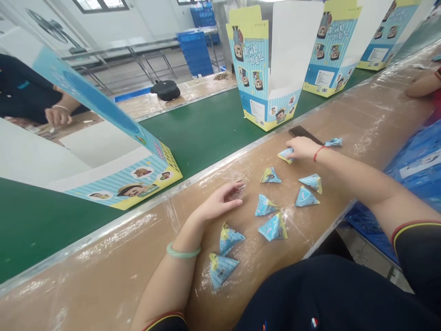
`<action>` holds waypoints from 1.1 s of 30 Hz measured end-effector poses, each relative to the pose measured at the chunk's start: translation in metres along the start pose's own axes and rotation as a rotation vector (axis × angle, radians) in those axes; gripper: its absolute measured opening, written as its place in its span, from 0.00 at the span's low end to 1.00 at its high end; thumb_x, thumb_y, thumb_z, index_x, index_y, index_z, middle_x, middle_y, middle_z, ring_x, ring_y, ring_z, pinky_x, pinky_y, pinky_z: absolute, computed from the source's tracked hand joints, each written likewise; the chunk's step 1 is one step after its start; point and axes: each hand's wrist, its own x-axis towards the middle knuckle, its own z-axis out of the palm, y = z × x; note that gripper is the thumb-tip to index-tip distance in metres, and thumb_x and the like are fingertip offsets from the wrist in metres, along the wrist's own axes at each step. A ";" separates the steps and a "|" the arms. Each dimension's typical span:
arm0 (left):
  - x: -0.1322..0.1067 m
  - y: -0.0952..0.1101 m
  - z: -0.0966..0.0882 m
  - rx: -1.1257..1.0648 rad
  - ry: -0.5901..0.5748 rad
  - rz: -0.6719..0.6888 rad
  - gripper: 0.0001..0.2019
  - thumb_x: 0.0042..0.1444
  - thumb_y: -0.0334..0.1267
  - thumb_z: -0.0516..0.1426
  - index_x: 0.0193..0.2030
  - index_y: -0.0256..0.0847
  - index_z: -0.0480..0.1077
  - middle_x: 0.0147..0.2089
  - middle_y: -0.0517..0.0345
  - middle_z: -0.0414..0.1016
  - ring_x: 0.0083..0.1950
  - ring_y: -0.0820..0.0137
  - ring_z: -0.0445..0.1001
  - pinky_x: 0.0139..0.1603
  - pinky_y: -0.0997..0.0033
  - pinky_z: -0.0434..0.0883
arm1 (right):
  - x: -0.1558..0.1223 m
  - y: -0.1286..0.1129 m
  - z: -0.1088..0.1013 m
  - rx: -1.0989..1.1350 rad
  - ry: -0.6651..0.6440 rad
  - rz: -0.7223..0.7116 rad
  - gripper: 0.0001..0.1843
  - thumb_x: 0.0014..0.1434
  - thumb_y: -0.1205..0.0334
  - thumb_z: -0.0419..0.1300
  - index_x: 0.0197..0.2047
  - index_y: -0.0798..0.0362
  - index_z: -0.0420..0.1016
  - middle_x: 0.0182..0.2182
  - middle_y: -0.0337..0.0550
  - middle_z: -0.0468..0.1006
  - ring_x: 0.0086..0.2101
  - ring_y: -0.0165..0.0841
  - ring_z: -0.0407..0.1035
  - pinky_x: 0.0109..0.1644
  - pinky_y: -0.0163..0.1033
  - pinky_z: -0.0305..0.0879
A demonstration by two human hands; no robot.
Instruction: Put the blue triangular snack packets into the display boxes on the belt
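Note:
Several small pyramid-shaped packets, blue with yellow edges, lie scattered on the brown plastic-covered table (138, 257). My right hand (302, 148) is closed with its fingertips on one pyramid packet (285, 155) toward the far side. Resting on the table to the left of the group, my left hand (223, 200) has its thumb and fingers apart and holds nothing. Nearest to it are a packet (265, 205) on its right and another packet (230, 239) below. More packets, such as the one (307, 196) below my right forearm, sit to the right.
Tall open printed cartons (255, 69) stand on the green conveyor belt (200, 138); a large carton (138, 184) is close on the left. A dark phone-like slab (305, 134) lies behind my right hand. Blue crates (413, 170) stand at right. Another person's hand (58, 116) shows across the belt.

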 end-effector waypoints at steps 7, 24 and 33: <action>0.000 -0.002 0.000 -0.035 0.012 -0.012 0.32 0.60 0.56 0.62 0.67 0.42 0.66 0.68 0.40 0.69 0.63 0.54 0.73 0.63 0.46 0.72 | -0.016 -0.009 -0.016 0.356 0.442 -0.154 0.22 0.61 0.52 0.66 0.55 0.53 0.80 0.50 0.49 0.82 0.47 0.44 0.76 0.51 0.47 0.70; -0.002 -0.003 -0.002 0.043 0.011 -0.029 0.33 0.60 0.58 0.61 0.67 0.45 0.67 0.68 0.43 0.69 0.60 0.54 0.74 0.59 0.51 0.74 | -0.120 0.004 0.023 0.481 0.329 -0.083 0.37 0.61 0.32 0.61 0.64 0.49 0.74 0.66 0.58 0.66 0.66 0.54 0.62 0.71 0.63 0.58; 0.020 0.060 -0.023 0.209 0.049 0.101 0.29 0.63 0.56 0.59 0.67 0.46 0.66 0.68 0.43 0.68 0.61 0.57 0.74 0.59 0.54 0.75 | -0.197 -0.038 0.086 0.579 0.361 -0.031 0.23 0.51 0.44 0.74 0.47 0.46 0.84 0.71 0.56 0.60 0.67 0.61 0.58 0.68 0.70 0.62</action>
